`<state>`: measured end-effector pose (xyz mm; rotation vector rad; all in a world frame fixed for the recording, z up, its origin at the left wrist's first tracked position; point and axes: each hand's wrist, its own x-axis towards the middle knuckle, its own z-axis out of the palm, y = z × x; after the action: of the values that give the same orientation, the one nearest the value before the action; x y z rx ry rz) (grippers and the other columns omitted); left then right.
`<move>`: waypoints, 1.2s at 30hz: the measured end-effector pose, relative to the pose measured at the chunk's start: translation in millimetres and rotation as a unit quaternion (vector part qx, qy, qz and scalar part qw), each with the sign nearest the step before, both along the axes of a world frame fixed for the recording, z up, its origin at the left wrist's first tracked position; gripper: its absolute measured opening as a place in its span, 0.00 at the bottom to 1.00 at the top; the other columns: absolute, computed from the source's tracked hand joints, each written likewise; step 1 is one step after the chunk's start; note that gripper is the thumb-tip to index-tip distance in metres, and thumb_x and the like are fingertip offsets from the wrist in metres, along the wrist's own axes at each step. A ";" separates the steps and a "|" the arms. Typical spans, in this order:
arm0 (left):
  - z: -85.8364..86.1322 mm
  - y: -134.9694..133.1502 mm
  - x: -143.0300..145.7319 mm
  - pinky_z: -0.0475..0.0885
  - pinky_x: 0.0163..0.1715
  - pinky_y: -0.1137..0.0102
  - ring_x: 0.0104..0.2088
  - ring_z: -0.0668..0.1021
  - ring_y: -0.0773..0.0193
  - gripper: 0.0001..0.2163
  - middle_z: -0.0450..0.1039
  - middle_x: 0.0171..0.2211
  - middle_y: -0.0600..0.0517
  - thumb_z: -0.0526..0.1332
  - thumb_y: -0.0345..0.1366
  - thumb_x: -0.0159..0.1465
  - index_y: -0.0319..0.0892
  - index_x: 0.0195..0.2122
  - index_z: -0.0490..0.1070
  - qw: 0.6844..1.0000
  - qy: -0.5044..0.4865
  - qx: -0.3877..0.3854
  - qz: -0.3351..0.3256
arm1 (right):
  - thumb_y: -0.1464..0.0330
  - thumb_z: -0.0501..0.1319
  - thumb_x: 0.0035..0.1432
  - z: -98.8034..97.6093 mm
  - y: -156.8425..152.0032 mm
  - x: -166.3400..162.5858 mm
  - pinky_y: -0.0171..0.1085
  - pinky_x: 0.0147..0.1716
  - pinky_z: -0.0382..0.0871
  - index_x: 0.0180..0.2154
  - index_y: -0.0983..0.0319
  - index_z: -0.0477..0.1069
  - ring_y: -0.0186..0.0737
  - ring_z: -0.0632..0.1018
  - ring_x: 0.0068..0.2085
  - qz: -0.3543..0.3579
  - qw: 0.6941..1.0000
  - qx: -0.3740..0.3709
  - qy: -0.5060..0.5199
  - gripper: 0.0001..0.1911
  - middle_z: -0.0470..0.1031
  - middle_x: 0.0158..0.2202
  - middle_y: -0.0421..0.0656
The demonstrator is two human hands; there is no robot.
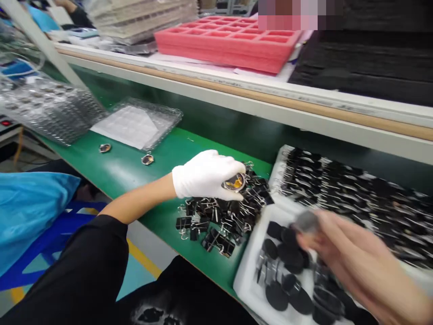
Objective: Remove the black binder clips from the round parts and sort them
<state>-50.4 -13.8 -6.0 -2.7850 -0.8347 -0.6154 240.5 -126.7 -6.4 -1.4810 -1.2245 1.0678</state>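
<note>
Left hand (pixel 209 176): I'm gripping a part (pixel 237 182) by clips (pixel 219 243).
Right hand (pixel 360 255): I'm pinching a disc (pixel 307 222).
Disc risk: possibly falling, if my pinch is slipping.

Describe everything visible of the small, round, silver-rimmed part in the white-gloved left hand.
The small, round, silver-rimmed part has a metallic-looking rim around a dark interior, where an orange-yellow piece shows. Its open-looking face is turned toward the camera. The left hand in a white fabric glove pinches its edge between thumb and fingers, hiding some of the rim. In view, it overlaps a loose pile of black binder clips with silvery wire handles; whether it touches them is unclear. Finer details are too small to tell.
</note>
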 end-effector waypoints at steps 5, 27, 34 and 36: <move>3.4 -7.5 58.7 0.56 0.28 0.64 0.26 0.78 0.59 0.26 0.76 0.25 0.50 0.55 0.61 0.69 0.39 0.37 0.73 0.993 -0.054 0.089 -0.054 | 0.48 0.62 0.66 3.4 33.7 -31.4 0.35 0.24 0.67 0.31 0.59 0.75 0.35 0.71 0.23 0.065 0.991 0.100 -0.067 0.22 0.71 0.21 0.39; 45.9 42.3 -4.9 0.65 0.33 0.69 0.33 0.79 0.60 0.24 0.80 0.34 0.50 0.50 0.55 0.72 0.43 0.51 0.76 0.964 0.080 -0.177 0.184 | 0.54 0.75 0.54 -10.0 61.7 2.3 0.29 0.30 0.70 0.31 0.57 0.81 0.32 0.75 0.29 0.073 0.990 0.035 0.117 0.14 0.77 0.26 0.39; 7.2 85.3 -8.5 0.57 0.26 0.67 0.22 0.69 0.62 0.26 0.72 0.23 0.49 0.55 0.62 0.63 0.43 0.26 0.74 0.860 0.305 -0.349 0.214 | 0.56 0.75 0.54 -14.2 66.3 0.3 0.29 0.34 0.75 0.37 0.56 0.82 0.33 0.77 0.32 0.064 0.986 0.015 0.153 0.13 0.80 0.34 0.40; 0.7 89.1 -4.7 0.55 0.25 0.67 0.20 0.64 0.65 0.20 0.68 0.20 0.52 0.58 0.53 0.63 0.43 0.22 0.70 0.874 0.285 -0.366 0.146 | 0.55 0.75 0.54 -15.2 65.7 0.1 0.29 0.34 0.75 0.38 0.55 0.83 0.33 0.77 0.32 0.068 0.989 0.013 0.134 0.14 0.81 0.34 0.41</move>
<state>-55.0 75.2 -5.3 -3.0298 -1.5127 0.7013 240.6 -61.0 -21.7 -1.2017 -1.1550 1.2917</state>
